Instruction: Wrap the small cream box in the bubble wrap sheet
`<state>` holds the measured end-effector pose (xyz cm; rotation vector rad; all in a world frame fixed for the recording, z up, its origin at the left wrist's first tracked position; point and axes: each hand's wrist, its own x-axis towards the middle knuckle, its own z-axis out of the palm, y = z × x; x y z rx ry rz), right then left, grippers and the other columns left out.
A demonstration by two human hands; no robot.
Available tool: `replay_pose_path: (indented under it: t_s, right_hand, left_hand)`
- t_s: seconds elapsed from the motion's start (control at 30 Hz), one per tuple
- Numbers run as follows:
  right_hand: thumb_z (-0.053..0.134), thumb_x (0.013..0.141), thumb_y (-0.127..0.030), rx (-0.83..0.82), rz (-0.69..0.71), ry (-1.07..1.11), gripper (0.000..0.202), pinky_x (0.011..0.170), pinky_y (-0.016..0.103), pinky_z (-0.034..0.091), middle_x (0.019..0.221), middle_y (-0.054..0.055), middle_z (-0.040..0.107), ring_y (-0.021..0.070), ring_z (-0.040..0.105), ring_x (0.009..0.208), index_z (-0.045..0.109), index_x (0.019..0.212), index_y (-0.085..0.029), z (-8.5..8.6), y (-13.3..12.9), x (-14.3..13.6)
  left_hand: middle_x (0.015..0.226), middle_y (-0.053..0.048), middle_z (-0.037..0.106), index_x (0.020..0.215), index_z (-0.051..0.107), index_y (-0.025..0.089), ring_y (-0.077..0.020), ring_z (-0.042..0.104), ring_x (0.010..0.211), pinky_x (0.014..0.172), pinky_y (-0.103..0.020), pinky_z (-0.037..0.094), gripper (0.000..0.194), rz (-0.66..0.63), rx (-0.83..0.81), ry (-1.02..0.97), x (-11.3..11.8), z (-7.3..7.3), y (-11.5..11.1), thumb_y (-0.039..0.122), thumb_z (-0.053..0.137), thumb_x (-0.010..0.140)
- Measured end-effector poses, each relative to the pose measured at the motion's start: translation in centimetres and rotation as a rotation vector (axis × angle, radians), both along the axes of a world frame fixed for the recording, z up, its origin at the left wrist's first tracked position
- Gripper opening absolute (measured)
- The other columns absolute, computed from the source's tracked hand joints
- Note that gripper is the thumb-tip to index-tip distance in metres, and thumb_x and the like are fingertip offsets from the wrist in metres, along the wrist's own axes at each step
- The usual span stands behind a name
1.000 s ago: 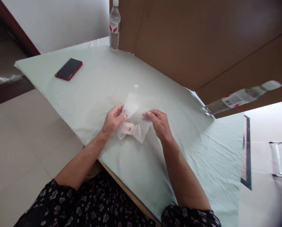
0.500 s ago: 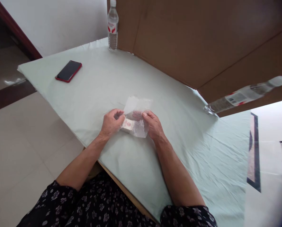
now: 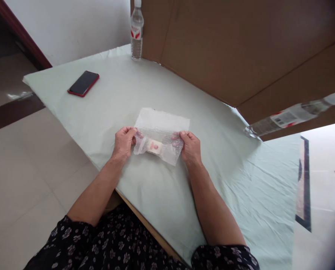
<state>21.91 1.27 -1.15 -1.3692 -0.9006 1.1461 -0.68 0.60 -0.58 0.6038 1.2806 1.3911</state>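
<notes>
A sheet of clear bubble wrap (image 3: 164,120) lies spread between my two hands, its far part flat on the tablecloth. On its near part rests a small pale box (image 3: 155,146) with a reddish print on top, partly covered by the wrap. My left hand (image 3: 123,141) pinches the wrap's left edge between thumb and fingers. At the right edge, my right hand (image 3: 191,145) grips the wrap in the same way, some fingertips showing through the plastic behind it.
A pale green cloth (image 3: 108,101) covers the table. A red-cased phone (image 3: 83,83) lies at the far left. One water bottle (image 3: 137,32) stands at the back, another (image 3: 291,116) on the right, both against a large brown cardboard panel (image 3: 226,48).
My hands have moved apart, the left one leftward and the right one rightward. The bubble wrap is now stretched wider, and more of it shows behind the box.
</notes>
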Motion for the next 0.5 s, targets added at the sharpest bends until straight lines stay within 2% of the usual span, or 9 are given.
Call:
replay_pose_path:
  t_s: [0.13,0.27,0.4,0.43,0.5]
  right_hand:
    - [0.070,0.071,-0.055,0.034,0.007,-0.052,0.035,0.060,0.033,0.053,0.070,0.003,0.070,0.0194,0.064,0.066,0.059,0.077,-0.023,-0.2,0.9,0.2]
    - [0.067,0.072,-0.050,0.061,-0.019,-0.158,0.033,0.069,0.033,0.052,0.080,0.005,0.071,0.0184,0.064,0.074,0.062,0.085,-0.020,-0.1,2.1,0.7]
    - [0.065,0.079,-0.048,0.218,-0.123,-0.418,0.038,0.084,0.035,0.052,0.111,0.009,0.072,0.0211,0.065,0.099,0.063,0.106,-0.021,1.6,1.3,1.4]
    - [0.064,0.082,-0.049,0.250,-0.096,-0.477,0.038,0.086,0.036,0.052,0.116,0.010,0.071,0.0221,0.065,0.105,0.064,0.108,-0.021,2.2,0.7,1.4]
    - [0.062,0.087,-0.050,0.291,0.046,-0.569,0.037,0.091,0.038,0.051,0.119,0.010,0.071,0.0235,0.065,0.109,0.065,0.111,-0.023,3.4,-0.5,1.3]
  left_hand:
    - [0.076,-0.001,0.065,0.082,0.057,0.020,-0.0144,0.061,0.066,0.059,-0.026,0.046,0.025,0.054,0.063,0.133,0.1,-0.1,0.1,0.035,0.067,0.066]
    - [0.094,-0.006,0.068,0.093,0.063,0.019,-0.0181,0.065,0.088,0.076,-0.030,0.052,0.024,0.130,0.270,0.465,0.0,0.5,-0.6,0.037,0.065,0.077]
    - [0.112,-0.010,0.072,0.104,0.066,0.019,-0.0249,0.063,0.109,0.096,-0.040,0.051,0.028,0.013,0.463,0.785,0.1,1.0,-1.9,0.034,0.065,0.080]
    - [0.113,-0.010,0.072,0.108,0.065,0.019,-0.0263,0.063,0.112,0.099,-0.042,0.050,0.030,-0.033,0.496,0.831,0.2,1.0,-2.0,0.032,0.065,0.080]
    - [0.113,-0.011,0.073,0.116,0.063,0.019,-0.0281,0.063,0.115,0.105,-0.046,0.047,0.039,-0.106,0.528,0.881,0.3,0.8,-2.2,0.030,0.066,0.078]
